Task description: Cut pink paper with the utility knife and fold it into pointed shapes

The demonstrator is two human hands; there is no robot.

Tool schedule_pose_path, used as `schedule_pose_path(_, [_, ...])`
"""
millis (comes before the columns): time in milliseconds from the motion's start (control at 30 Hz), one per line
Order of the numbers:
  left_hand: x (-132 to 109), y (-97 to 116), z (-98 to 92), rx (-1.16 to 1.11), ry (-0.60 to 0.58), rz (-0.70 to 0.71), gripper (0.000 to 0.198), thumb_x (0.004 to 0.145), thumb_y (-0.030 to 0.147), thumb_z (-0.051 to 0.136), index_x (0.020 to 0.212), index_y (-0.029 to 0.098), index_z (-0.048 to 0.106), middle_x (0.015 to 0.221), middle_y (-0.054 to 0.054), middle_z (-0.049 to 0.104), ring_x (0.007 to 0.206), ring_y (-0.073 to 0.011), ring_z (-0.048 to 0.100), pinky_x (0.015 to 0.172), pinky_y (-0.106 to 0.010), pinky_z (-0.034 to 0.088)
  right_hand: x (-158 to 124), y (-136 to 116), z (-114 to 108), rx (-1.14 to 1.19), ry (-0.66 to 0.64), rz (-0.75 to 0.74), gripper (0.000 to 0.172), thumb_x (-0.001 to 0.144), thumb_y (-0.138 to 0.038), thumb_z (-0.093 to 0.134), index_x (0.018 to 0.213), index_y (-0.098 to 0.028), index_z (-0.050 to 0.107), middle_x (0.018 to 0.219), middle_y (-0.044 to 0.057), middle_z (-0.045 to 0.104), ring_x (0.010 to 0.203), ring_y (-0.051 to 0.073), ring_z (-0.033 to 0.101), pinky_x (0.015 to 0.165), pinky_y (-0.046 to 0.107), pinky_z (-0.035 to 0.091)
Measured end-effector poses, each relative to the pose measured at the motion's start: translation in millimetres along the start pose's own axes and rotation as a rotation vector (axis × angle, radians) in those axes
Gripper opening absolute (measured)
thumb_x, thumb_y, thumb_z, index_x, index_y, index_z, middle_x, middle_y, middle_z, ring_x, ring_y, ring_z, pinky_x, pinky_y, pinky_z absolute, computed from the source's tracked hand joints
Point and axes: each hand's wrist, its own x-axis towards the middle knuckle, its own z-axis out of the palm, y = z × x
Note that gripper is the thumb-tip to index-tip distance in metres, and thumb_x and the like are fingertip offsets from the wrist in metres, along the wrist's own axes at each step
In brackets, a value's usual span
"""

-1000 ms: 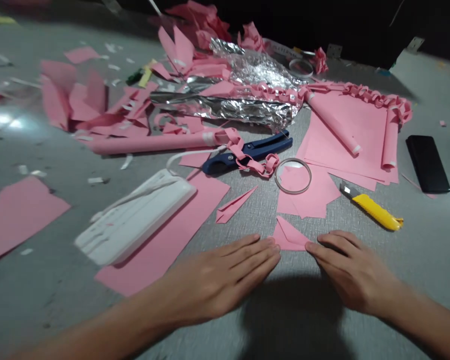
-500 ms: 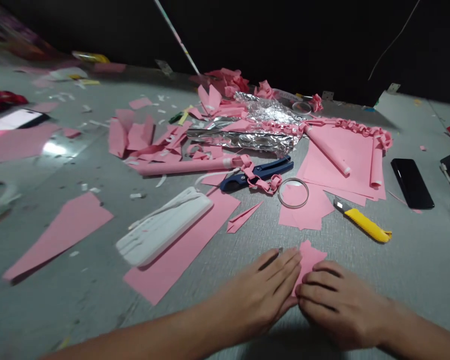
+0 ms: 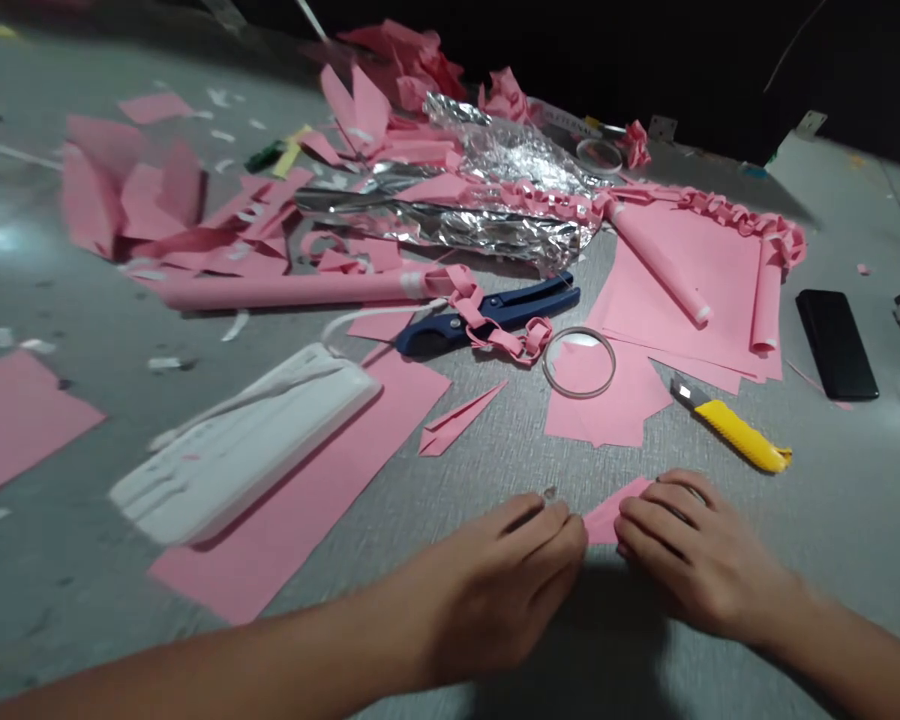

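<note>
A small folded piece of pink paper lies on the grey table between my two hands. My left hand has its fingers bent together at the paper's left end. At the right end, the curled fingers of my right hand press on the paper; their tips are partly hidden. Ahead are a narrow folded pink piece and a round clear disc with a grey rim, which rests on pink cut paper.
A yellow cutter and black phone lie to the right. Blue-handled pliers touch a pink paper chain. A white power strip sits at left on pink paper. Crumpled foil lies behind.
The view has shifted closer and to the right. The pink paper between my hands now shows a slanted folded edge instead of its pointed upright shape, and my left fingers have bent inward.
</note>
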Motion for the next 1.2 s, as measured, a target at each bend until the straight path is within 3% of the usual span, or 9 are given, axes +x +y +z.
schedule_pose_path(200, [-8,4,3.8,0.034,0.146,-0.017,0.024,0.101,0.015,0.06,0.113,0.007,0.078,0.111,-0.016,0.073,0.102,-0.0288,0.064,0.093,-0.043,0.052,8,-3,-6,-0.014,0.006,0.01,0.026,0.112,-0.005,0.047,0.115,-0.01,0.073,0.107,0.008,0.082,0.098,0.024,0.067,0.099,0.044,0.049])
schedule_pose_path(333, [-8,7,4.4,0.059,0.105,-0.085,0.023,0.104,0.017,0.057,0.113,0.01,0.077,0.117,-0.015,0.074,0.109,-0.0283,0.064,0.098,-0.043,0.051,5,-4,-4,-0.033,-0.011,0.027,0.025,0.109,-0.003,0.051,0.117,-0.008,0.074,0.109,0.01,0.082,0.1,0.024,0.068,0.1,0.045,0.051])
schedule_pose_path(600, [-4,5,1.7,0.034,0.075,-0.088,0.024,0.107,0.017,0.056,0.115,0.011,0.078,0.117,-0.013,0.073,0.111,-0.0267,0.062,0.099,-0.041,0.051,-6,-2,-2,-0.015,-0.053,-0.039,0.037,0.108,-0.002,0.047,0.133,-0.009,0.074,0.139,0.013,0.078,0.136,0.028,0.065,0.12,0.052,0.048])
schedule_pose_path(700, [-3,2,-0.5,0.057,0.06,-0.03,0.025,0.106,0.018,0.058,0.118,0.006,0.077,0.117,-0.016,0.071,0.108,-0.0272,0.061,0.093,-0.041,0.051,-11,0,1,-0.053,-0.079,-0.039,0.039,0.108,-0.003,0.047,0.136,-0.009,0.073,0.145,0.013,0.076,0.134,0.029,0.066,0.118,0.053,0.049])
schedule_pose_path(800, [0,-3,-0.3,0.033,0.039,-0.041,0.026,0.107,0.014,0.053,0.115,0.007,0.076,0.108,-0.012,0.069,0.097,-0.0247,0.059,0.085,-0.04,0.051,-13,-2,4,-0.083,-0.062,-0.047,0.038,0.108,-0.004,0.05,0.137,-0.01,0.073,0.147,0.012,0.075,0.13,0.029,0.068,0.116,0.052,0.051])
schedule_pose_path(900, [4,-7,2.0,-0.08,0.018,-0.093,0.022,0.106,0.01,0.052,0.109,0.01,0.074,0.092,-0.005,0.064,0.08,-0.0213,0.055,0.074,-0.038,0.047,-10,-5,6,-0.108,-0.01,-0.024,0.03,0.108,-0.008,0.057,0.13,-0.012,0.076,0.14,0.012,0.079,0.122,0.028,0.073,0.111,0.05,0.053])
schedule_pose_path(1000, [7,-9,4.9,-0.145,0.047,-0.111,0.017,0.104,0.009,0.054,0.102,0.012,0.071,0.085,-0.002,0.061,0.076,-0.02,0.053,0.07,-0.037,0.045,-7,-5,7,-0.094,0.072,-0.019,0.023,0.108,-0.009,0.059,0.12,-0.013,0.078,0.13,0.011,0.083,0.114,0.027,0.076,0.107,0.049,0.054])
schedule_pose_path(1200, [6,-9,10.8,-0.082,0.075,-0.066,0.015,0.101,0.011,0.056,0.095,0.012,0.069,0.084,-0.003,0.06,0.075,-0.0195,0.053,0.067,-0.036,0.043,-10,1,15,-0.098,0.105,-0.07,0.036,0.106,0.0,0.048,0.122,-0.01,0.078,0.131,0.011,0.083,0.116,0.028,0.077,0.106,0.05,0.055])
